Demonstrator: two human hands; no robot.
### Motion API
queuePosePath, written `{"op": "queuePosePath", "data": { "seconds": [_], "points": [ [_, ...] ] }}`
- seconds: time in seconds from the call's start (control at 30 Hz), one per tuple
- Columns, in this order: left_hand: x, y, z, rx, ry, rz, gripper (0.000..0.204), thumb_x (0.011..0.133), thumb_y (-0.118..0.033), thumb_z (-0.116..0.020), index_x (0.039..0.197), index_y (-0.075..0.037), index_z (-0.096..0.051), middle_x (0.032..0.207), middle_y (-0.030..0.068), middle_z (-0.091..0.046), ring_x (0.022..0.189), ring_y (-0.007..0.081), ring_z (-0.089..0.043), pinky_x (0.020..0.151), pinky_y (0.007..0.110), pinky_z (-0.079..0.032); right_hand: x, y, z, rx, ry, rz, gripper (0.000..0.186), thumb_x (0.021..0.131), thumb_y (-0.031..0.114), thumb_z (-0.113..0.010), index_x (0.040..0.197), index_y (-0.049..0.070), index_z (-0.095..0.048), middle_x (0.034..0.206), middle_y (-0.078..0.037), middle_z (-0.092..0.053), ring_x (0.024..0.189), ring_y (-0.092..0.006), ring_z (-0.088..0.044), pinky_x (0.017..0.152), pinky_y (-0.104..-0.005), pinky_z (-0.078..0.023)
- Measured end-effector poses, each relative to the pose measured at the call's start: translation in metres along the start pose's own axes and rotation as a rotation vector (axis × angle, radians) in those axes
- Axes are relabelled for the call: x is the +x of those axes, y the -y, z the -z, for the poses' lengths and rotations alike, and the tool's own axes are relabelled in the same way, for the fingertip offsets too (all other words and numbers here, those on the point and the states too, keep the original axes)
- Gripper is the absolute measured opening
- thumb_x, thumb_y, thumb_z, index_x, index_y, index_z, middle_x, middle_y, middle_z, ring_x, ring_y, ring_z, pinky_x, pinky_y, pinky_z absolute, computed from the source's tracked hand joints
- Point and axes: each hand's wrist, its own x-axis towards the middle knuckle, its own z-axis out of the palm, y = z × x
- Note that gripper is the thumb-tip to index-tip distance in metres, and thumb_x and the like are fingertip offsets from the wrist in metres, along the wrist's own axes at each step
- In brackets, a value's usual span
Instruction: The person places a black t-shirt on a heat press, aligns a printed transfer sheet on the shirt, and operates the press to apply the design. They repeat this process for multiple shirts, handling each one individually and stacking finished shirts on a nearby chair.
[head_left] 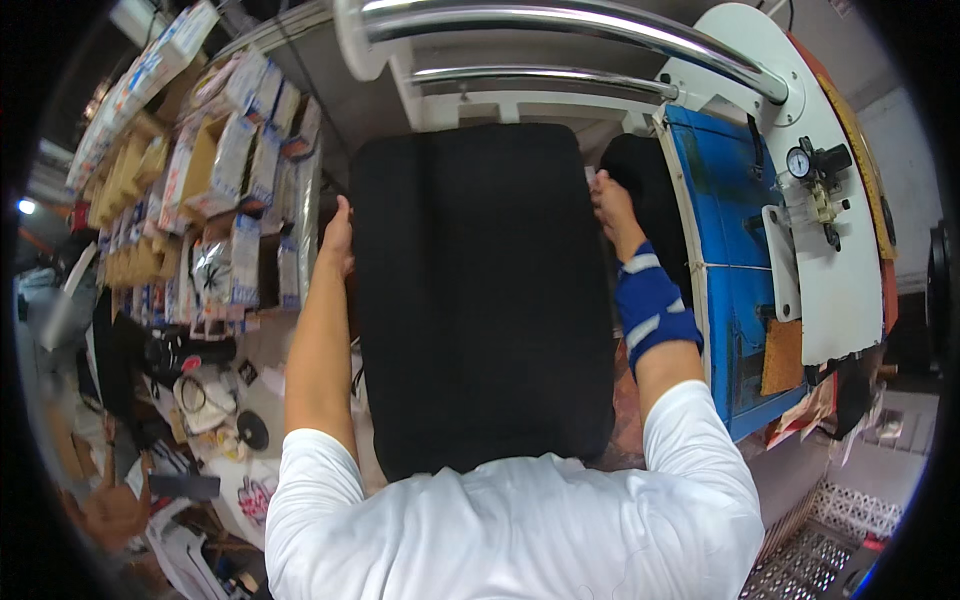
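A large black panel (485,290) with rounded corners and a matte, cloth-like face stands before my chest. My left hand (340,238) grips its left edge, thumb pointing up and the other fingers mostly hidden. On the opposite side my right hand (615,210) is closed on the right edge. A small white tab (590,176) shows by the fingers there. Around my right forearm is a blue sleeve band (652,300) with pale stripes. The panel's back and whatever it rests on are hidden.
Chrome bars (570,32) cross above the panel. Close on the right are a second black piece (640,165), a blue box-like unit (725,240) and a pressure gauge (798,162). Shelves of cartons (225,165) stand left. Another person's arm (110,500) shows at lower left.
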Motion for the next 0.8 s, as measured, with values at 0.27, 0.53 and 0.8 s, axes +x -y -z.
{"op": "queuePosePath", "data": {
  "seconds": [0.27,0.53,0.8],
  "points": [
    [0.078,-0.002,0.057,0.000,-0.101,-0.209,0.049,0.104,-0.040,-0.061,0.128,0.002,-0.065,0.121,0.0102,-0.071,0.110,0.0233,-0.067,0.097,0.036,-0.054,-0.003,0.041,-0.025,0.033,-0.068,-0.250,0.035,0.098,0.028,-0.070,0.118,0.000,-0.071,0.112,-0.013,-0.073,0.101,-0.0244,-0.067,0.089,-0.0388,-0.053],
    [0.082,-0.002,0.081,0.798,-0.518,-0.772,0.047,0.101,-0.042,-0.063,0.089,0.003,-0.067,0.077,0.0179,-0.065,0.074,0.0292,-0.060,0.074,0.044,-0.048,0.018,0.007,-0.026,-0.339,-0.348,0.197,0.031,0.094,0.029,-0.075,0.102,-0.001,-0.076,0.097,-0.009,-0.075,0.090,-0.0192,-0.067,0.084,-0.0355,-0.052],
    [0.058,-0.013,0.042,0.655,-0.548,-0.714,0.041,0.097,-0.037,-0.067,0.089,0.003,-0.067,0.079,0.0234,-0.065,0.075,0.0379,-0.065,0.073,0.045,-0.049,0.005,0.021,-0.010,-0.300,-0.349,0.178,0.034,0.101,0.031,-0.068,0.109,-0.002,-0.073,0.101,-0.008,-0.072,0.093,-0.0163,-0.063,0.087,-0.0316,-0.049]
  ]
}}
